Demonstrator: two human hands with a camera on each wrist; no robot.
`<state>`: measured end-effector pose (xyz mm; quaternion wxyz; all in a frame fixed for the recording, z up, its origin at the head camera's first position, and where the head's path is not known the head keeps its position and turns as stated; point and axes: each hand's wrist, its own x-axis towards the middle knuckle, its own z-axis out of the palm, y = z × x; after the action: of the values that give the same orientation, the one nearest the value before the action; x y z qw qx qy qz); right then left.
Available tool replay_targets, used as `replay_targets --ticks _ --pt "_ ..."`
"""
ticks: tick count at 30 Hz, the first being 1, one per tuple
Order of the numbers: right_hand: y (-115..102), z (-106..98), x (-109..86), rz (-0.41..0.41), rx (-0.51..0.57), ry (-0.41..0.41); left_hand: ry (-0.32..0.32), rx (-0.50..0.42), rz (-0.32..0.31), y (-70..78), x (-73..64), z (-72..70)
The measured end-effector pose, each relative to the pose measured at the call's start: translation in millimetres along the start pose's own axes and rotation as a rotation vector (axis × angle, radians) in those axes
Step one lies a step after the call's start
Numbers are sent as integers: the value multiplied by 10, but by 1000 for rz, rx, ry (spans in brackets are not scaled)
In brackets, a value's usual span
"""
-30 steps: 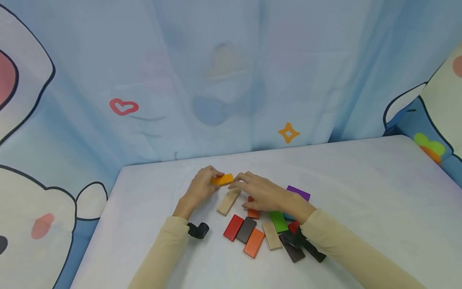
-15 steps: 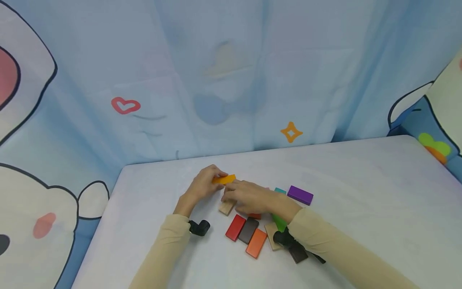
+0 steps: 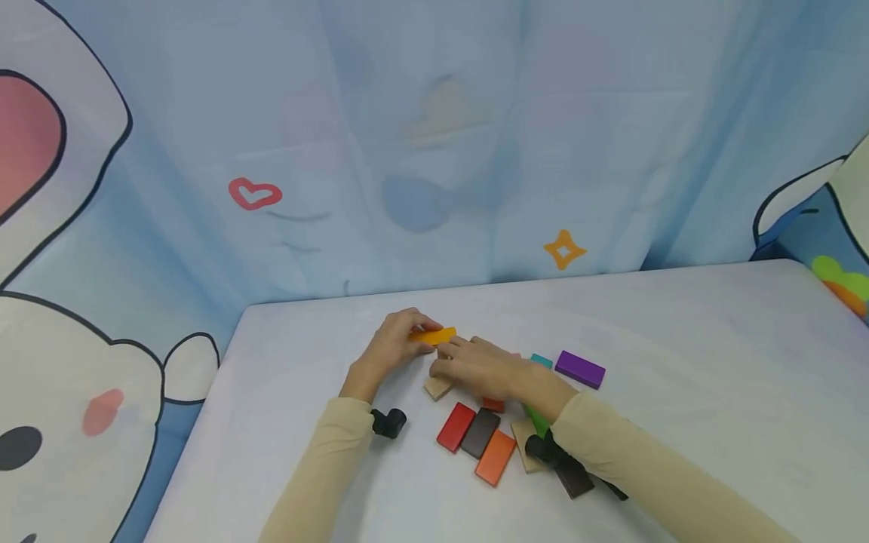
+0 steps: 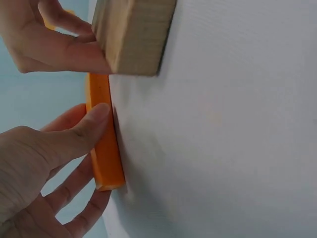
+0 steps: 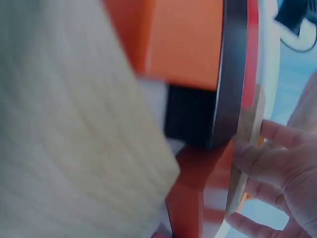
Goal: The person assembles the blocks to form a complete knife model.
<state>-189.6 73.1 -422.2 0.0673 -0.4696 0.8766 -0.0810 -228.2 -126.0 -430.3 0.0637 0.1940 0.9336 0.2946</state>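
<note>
My left hand (image 3: 388,348) pinches a yellow-orange wooden block (image 3: 436,336) by its left part, near the back of the table. In the left wrist view the thumb lies along the near face of this block (image 4: 108,158), which stands on its narrow side. A plain wood block (image 3: 438,388) is gripped between the thumb and fingers of my right hand (image 3: 492,369), seen also in the right wrist view as a pale block (image 5: 242,168). My right hand covers most of that block in the head view, and its fingertips are close to the yellow-orange one.
Loose blocks lie around and under my right forearm: red (image 3: 456,427), dark grey (image 3: 480,433), orange (image 3: 495,458), green (image 3: 538,421), dark brown (image 3: 574,480) and purple (image 3: 580,369), among several others. A printed curtain (image 3: 434,151) hangs behind the white table (image 3: 706,362).
My right hand has moved down and left, from beside the yellow-orange block onto the plain wood block, and grips it. My left hand keeps its hold. The head view has shifted slightly.
</note>
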Motion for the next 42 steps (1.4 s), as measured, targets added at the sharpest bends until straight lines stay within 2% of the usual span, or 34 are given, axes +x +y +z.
replay_targets --ticks 3,6,11,17,29,37,42 --pt "-7 -30 -50 29 -85 -23 -17 0 -20 31 26 -1" --pt "48 -70 -113 33 -101 20 -24 5 -32 43 37 -6" --pt "254 -171 -242 50 -70 138 -45 -6 -76 33 29 -22" --pt "478 -217 -300 153 10 195 -73 -28 -105 13 19 -37" --pt "575 -99 -131 334 75 129 -80 -41 -77 10 28 -13" --pt "561 -94 -110 329 91 108 -88 -6 -44 7 33 -18" --pt "525 -109 -56 311 97 115 -84 11 -28 -37 1 -82"
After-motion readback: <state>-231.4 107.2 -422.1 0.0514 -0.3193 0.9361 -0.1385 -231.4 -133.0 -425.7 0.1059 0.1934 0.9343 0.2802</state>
